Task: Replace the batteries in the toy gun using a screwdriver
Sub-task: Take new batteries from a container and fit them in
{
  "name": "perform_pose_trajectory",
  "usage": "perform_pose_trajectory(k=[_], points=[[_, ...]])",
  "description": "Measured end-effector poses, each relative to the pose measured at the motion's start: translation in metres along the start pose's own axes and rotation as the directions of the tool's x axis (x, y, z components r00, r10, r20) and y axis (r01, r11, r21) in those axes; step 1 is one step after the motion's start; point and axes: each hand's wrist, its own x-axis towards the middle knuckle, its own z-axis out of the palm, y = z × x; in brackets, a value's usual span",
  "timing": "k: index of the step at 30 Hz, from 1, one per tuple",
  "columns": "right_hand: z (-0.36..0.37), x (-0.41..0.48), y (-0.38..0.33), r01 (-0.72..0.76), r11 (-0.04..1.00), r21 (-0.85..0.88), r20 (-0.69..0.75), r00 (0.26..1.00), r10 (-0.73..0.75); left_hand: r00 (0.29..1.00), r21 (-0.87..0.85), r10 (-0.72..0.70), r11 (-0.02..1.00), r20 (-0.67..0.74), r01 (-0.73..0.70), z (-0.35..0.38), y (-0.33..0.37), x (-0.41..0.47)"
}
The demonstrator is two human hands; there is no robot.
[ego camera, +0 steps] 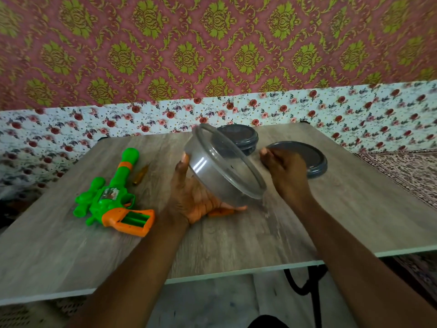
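Toy gun (111,198) left of hands (196,200) (285,172) — left grips container (222,169).

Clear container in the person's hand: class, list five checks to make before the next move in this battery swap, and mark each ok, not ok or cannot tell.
1. Clear container securely held: ok, the left hand grips it from beneath, tilted.
2. Container uncovered: ok, a grey lid lies on the table beside the right hand.
3. Contents: cannot tell, nothing shows plainly inside.
4. Toy gun compartment open: ok, the orange handle shows an open slot.
5. Screwdriver out of the way: ok, it lies beside the gun's barrel.
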Motion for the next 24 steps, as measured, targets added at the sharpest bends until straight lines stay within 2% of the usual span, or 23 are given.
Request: perform_pose_trajectory(k=[1, 2, 4, 5, 7, 10, 12, 14, 17, 20, 24], points=[[0.006, -0.002, -0.008, -0.128, 0.981, 0.149, 0.016, 0.992, 0.127, 1.0, 0.004, -0.006, 1.0, -0.003, 0.006, 0.004, -0.002, 0.0], [0.01, -0.002, -0.015, -0.274, 0.913, 0.302, 0.067, 0.961, 0.267, 1.0, 0.016, -0.009, 1.0, 0.013, 0.009, 0.006, -0.002, -0.002], [0.015, -0.003, -0.025, -0.515, 0.698, 0.498, 0.195, 0.851, 0.488, 0.996, 0.021, -0.003, 1.0, 0.086, 0.001, 0.017, -0.003, -0.006], [0.015, -0.004, -0.03, -0.579, 0.606, 0.546, 0.24, 0.801, 0.548, 0.986, 0.043, -0.023, 0.999, 0.163, 0.016, 0.021, -0.001, -0.005], [0.013, -0.006, -0.033, -0.621, 0.489, 0.612, 0.273, 0.747, 0.606, 0.972, 0.101, -0.062, 0.994, 0.227, 0.04, 0.025, 0.007, 0.0], [0.012, -0.01, -0.034, -0.603, 0.437, 0.667, 0.249, 0.734, 0.632, 0.968, 0.171, -0.117, 0.982, 0.221, 0.079, 0.04, 0.02, 0.004], [0.013, -0.012, -0.033, -0.572, 0.476, 0.668, 0.198, 0.754, 0.626, 0.988, 0.166, -0.078, 0.985, 0.136, 0.055, 0.042, 0.021, 0.005], [0.014, -0.013, -0.029, -0.534, 0.555, 0.638, 0.121, 0.781, 0.612, 1.0, 0.117, -0.029, 0.993, -0.01, 0.03, 0.042, 0.02, 0.005], [0.019, -0.015, -0.018, -0.493, 0.66, 0.566, -0.051, 0.778, 0.626, 0.966, 0.124, 0.097, 0.99, -0.239, -0.069, 0.038, 0.02, 0.01], [0.022, -0.016, -0.011, -0.477, 0.736, 0.48, -0.149, 0.783, 0.604, 0.92, 0.179, 0.228, 0.968, -0.319, -0.177, 0.04, 0.021, 0.016], [0.025, -0.015, -0.011, -0.427, 0.838, 0.341, -0.166, 0.85, 0.501, 0.895, 0.386, 0.339, 0.897, -0.29, -0.215, 0.049, 0.027, 0.016]])
